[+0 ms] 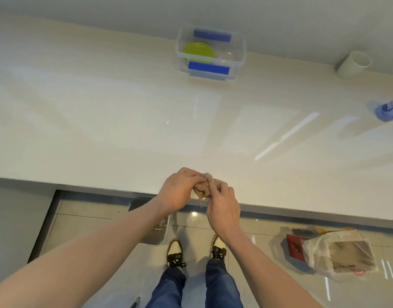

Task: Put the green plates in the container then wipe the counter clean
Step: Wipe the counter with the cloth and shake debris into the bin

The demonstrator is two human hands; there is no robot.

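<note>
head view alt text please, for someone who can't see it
Seen from above, a person's left hand and right hand together grip a crumpled brownish cloth at the near edge of a pale counter. At the far side, green plates sit inside a clear container with blue clips; a white cup lies farther right.
</note>
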